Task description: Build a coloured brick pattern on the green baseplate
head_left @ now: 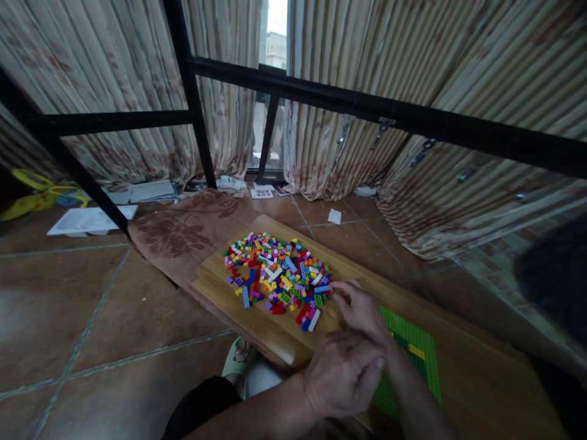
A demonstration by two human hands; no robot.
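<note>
A pile of small, colourful toy building bricks (279,272) is spread over the wooden board. My right hand (360,308) reaches to the pile's right edge, its fingertips closed at the end of a long blue brick (323,289). Closer to me, my left hand (343,373) is curled into a loose fist, across my right wrist in this view. What it holds, if anything, is hidden. A green baseplate (428,342) lies partly behind my right forearm, with a yellow brick (416,351) and darker green bricks on it.
The wooden board (477,354) rests on a low bench with a brown patterned cover (183,232). A black metal frame (321,95) and striped curtains (367,49) stand behind. Papers (151,190) and a white tray (92,220) lie on the tiled floor.
</note>
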